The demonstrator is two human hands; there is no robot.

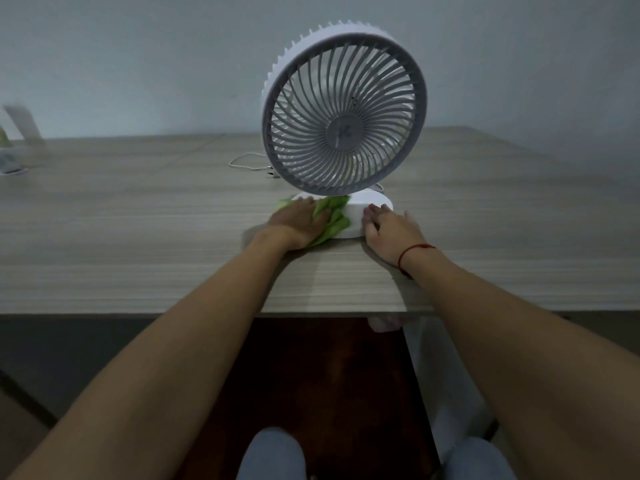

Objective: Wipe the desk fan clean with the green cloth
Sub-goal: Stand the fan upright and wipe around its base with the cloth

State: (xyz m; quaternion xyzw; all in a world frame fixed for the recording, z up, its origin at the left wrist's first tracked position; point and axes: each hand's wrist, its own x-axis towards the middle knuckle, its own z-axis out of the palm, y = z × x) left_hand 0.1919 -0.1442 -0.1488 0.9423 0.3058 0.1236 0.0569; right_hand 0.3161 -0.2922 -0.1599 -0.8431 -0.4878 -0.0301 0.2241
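Note:
A white desk fan (343,112) with a round grey grille stands on a wooden desk (138,237), its flat white base (356,216) toward me. My left hand (298,223) presses the bunched green cloth (334,216) against the left front of the base. Part of the cloth shows past my fingers at the far left. My right hand (388,226) rests flat against the right front of the base, fingers spread. A red string circles my right wrist.
A white cable with a plug (249,164) lies on the desk behind the fan's left. Blurred objects (17,140) sit at the desk's far left edge. A plain wall rises behind. The desk's front edge runs just under my forearms, my knees below.

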